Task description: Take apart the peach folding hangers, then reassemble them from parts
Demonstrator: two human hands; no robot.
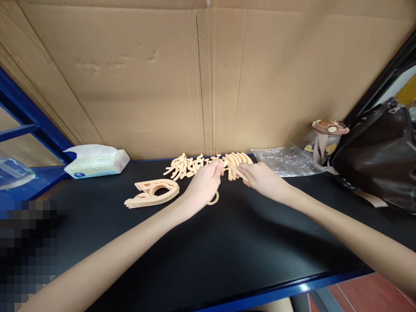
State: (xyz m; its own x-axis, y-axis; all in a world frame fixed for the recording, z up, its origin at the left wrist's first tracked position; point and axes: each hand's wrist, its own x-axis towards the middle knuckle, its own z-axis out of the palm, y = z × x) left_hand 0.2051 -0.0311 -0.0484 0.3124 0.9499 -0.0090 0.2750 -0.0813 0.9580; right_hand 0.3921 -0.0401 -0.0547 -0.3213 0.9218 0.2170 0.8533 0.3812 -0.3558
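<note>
My left hand [208,182] is closed in a pinch on a small beige plastic piece [225,164]; its fingers partly hide it. My right hand [256,175] grips a flat beige plastic strip [238,171], whose far end meets or nearly meets the small piece. Both hands are held close together over the table. Behind them lie a loose pile of small beige hook-shaped parts [182,167] and a row of curved beige arms [240,157]. A beige ring [214,199] shows partly below my left hand. To its left is a stack of beige pieces that look like folding hangers [169,190].
The black table [201,255] has a blue front edge. A tissue pack [97,162] stands at the back left. Crinkled clear plastic [287,160], a bottle with a brown lid [325,136] and a dark bag [377,156] occupy the right. A cardboard wall [146,86] rises behind.
</note>
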